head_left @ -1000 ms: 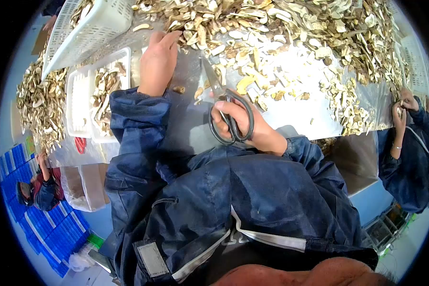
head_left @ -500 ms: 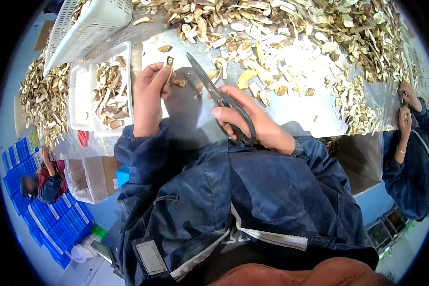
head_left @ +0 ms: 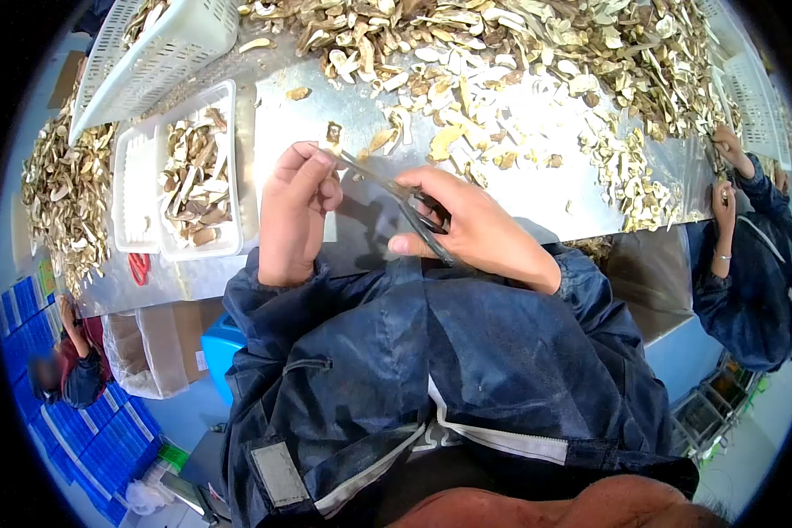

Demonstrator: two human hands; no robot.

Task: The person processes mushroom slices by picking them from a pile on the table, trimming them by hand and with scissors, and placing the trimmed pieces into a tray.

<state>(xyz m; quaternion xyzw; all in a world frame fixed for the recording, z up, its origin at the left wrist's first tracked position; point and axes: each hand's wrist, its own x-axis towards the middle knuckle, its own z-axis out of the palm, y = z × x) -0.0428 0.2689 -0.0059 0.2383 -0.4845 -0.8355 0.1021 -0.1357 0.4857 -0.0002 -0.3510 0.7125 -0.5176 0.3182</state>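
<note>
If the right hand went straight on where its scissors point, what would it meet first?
Probably the mushroom piece held in the left hand, or that hand itself; depth is unclear.

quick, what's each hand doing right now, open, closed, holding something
Left hand: closed, pinching a small mushroom piece between thumb and fingers.
Right hand: closed on the scissors, blades pointing toward the left hand.
</note>
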